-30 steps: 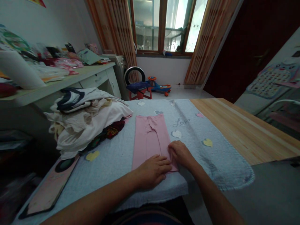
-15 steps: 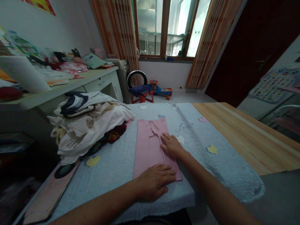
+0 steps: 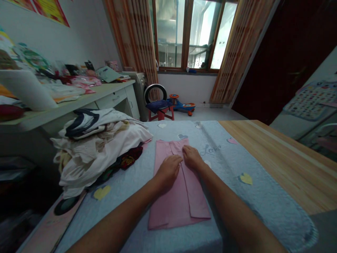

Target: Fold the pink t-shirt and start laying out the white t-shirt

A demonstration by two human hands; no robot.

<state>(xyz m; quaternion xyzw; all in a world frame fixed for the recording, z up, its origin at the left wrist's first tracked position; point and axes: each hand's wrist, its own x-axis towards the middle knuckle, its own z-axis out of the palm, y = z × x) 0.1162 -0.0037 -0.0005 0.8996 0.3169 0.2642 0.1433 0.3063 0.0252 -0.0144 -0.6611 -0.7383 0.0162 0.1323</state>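
A clothes pile [image 3: 105, 147] lines the surface's [image 3: 131, 182] left edge; the pink garment [image 3: 181, 188], folded, lies toward its near edge, seemingly being smoothed: left hand [image 3: 169, 171] resting atop, fingers together; right hand [image 3: 192, 158] farther right, fingers bunched, pinch unclear; next calls for even pressure

At your twelve o'clock, a garment [image 3: 179, 191] lies beneath your left hand [image 3: 169, 171] and right hand [image 3: 193, 157] on a blanket [image 3: 231, 161] covering part of a table [image 3: 276, 156], bare at two. Clothes [image 3: 105, 147] lie heaped on the blanket at ten, a desk [image 3: 113, 97] beyond. Past the table at twelve, a stool [image 3: 161, 115] stands beside a ride-on toy car [image 3: 184, 105].
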